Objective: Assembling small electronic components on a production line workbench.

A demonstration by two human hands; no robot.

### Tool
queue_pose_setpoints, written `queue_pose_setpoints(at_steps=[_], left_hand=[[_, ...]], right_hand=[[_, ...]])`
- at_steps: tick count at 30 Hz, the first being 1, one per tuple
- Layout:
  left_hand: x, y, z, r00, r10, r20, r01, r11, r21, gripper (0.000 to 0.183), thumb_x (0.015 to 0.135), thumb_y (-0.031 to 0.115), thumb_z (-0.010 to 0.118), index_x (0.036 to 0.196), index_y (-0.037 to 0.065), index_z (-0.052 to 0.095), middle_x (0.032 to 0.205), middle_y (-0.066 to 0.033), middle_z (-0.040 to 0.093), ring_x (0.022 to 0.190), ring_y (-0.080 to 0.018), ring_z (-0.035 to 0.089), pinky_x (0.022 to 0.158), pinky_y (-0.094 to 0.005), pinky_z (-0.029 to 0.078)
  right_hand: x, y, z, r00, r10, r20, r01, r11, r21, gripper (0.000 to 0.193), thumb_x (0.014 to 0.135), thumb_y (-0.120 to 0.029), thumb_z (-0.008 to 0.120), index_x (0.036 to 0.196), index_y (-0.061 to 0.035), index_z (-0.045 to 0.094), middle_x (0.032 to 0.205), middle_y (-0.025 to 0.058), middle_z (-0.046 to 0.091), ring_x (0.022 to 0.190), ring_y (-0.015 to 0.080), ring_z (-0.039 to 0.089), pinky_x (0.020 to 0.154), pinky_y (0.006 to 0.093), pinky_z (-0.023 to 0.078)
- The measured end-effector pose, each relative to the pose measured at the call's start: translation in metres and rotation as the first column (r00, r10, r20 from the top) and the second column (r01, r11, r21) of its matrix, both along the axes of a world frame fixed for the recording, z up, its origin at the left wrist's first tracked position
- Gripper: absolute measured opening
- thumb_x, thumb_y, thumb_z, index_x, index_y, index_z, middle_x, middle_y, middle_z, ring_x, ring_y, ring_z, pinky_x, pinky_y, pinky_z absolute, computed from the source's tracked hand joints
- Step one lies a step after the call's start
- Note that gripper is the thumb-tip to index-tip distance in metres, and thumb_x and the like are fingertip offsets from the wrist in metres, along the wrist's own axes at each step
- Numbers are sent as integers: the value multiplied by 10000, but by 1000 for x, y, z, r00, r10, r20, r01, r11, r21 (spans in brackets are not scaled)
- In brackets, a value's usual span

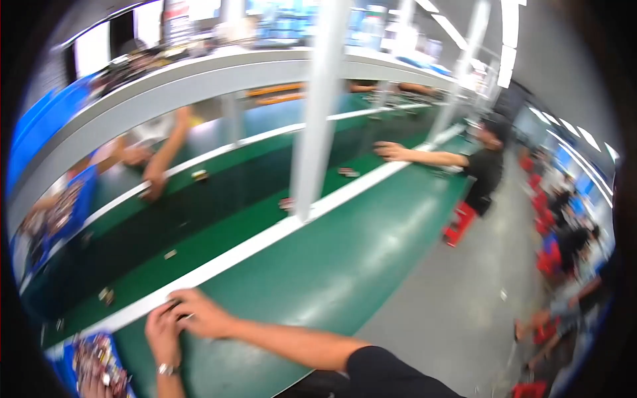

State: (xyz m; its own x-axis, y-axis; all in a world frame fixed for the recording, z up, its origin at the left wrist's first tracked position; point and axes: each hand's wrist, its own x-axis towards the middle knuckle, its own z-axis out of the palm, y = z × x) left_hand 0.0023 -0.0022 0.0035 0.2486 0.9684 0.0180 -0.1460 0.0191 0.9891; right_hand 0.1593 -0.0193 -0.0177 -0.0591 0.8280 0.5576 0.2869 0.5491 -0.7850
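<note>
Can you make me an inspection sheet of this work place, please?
Surface: green tabletop, white rail along its far edge.
Job's things: small dark thing, too blurred to name.
Clutter: small parts scattered beyond the rail; blue bin of mixed pieces, lower left.
Hands: left hand and right hand close together at the dark thing; grip unclear.
Cables: nothing seen.
Surroundings: co-worker by a red stool.

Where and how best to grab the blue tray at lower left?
Probably the right rim of the blue tray, coming from the right: that edge faces the green bench, on the side of the person's left hand. Avoid the middle: small parts fill it, and what looks like another person's hand is there.
</note>
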Motion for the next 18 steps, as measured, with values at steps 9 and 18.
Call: queue_pose_setpoints(at_steps=[9, 18], left_hand=[[8, -2, 9, 965, -193, 177, 213, 972, -102, 281, 966, -15, 444, 1244, -43, 471, 1201, -164, 601, 1106, -246, 614, 949, -387, 544], [5, 0, 2, 973, -154, 172, 176, 977, -120, 276, 949, -18, 480, 1225, -36, 483, 1152, -134, 617, 1030, -203, 639, 880, -348, 572]], right_hand=[[17, -12, 37, 966, -217, 143, 196, 969, 148, 166, 746, -4, 725, 896, -54, 672, 1022, 91, 619, 938, 261, 603, 771, 345, 514], [15, -9, 32, 952, -192, 237, 139, 965, 224, 171, 766, -47, 709, 931, -47, 662, 1006, 85, 608, 919, 266, 604, 776, 365, 518]])
